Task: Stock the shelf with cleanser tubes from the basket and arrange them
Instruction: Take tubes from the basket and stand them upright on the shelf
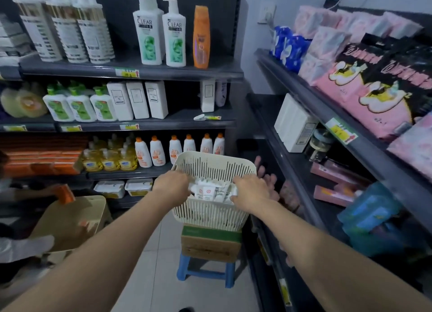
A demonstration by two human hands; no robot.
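Observation:
A cream slotted basket (210,214) stands on a cardboard box in front of me. Inside it lie several white cleanser tubes (208,191). My left hand (171,183) reaches into the basket from the left, fingers curled on the tubes' left ends. My right hand (251,191) reaches in from the right and closes on their right ends. One lone tube (207,117) lies flat on the second shelf (184,120), in the bare stretch to the right of the white boxes.
The cardboard box (211,242) rests on a blue stool (205,273) in the aisle. Shelves of bottles fill the left wall; a second shelving unit (301,96) with pink packs runs along the right. A tan bin (70,223) and another person's arm are at the lower left.

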